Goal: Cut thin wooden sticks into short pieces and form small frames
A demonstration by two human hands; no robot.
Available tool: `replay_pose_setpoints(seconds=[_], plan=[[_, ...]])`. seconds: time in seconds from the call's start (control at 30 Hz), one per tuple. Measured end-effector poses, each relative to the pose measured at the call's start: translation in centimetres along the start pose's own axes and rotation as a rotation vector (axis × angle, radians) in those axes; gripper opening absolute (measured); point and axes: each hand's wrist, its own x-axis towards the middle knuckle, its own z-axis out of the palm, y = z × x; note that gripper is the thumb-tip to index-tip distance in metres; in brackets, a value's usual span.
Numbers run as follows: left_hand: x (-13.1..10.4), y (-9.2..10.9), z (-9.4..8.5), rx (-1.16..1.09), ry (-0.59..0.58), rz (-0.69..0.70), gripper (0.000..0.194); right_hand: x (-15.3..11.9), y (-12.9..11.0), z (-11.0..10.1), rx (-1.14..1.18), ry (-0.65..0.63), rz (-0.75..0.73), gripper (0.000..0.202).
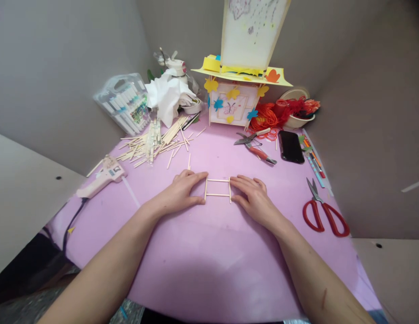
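Observation:
A small frame of thin wooden sticks (218, 195) lies flat on the pink table, two upright sticks joined by two crosswise ones. My left hand (186, 189) touches its left stick with thumb and a fingertip, which are spread apart. At the right stick, the thumb and fingers of my right hand (251, 193) rest along its outer side, also apart. Just above my left hand stands out a short loose stick (189, 161). Neither hand is closed round anything.
Loose sticks (175, 135) lie at the back left, near a glue gun (106, 177). A paper-and-stick lantern (233, 105) stands at the back. Pliers (256, 146), a phone (290, 146) and red-handled scissors (322, 211) are on the right.

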Motion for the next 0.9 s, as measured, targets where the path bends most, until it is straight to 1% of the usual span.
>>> replay_pose_setpoints(seconds=[0.3, 0.63, 0.9], plan=[[0.00, -0.07, -0.12, -0.002, -0.010, 0.001, 0.072, 0.06, -0.06, 0.07, 0.018, 0.041, -0.003, 0.039], [0.03, -0.04, -0.03, 0.004, -0.001, -0.004, 0.071, 0.15, -0.44, 0.15, 0.029, 0.031, 0.010, 0.036], [-0.11, -0.37, -0.24, -0.007, -0.009, 0.036, 0.075, 0.04, -0.02, 0.04, 0.035, 0.059, 0.025, 0.036]])
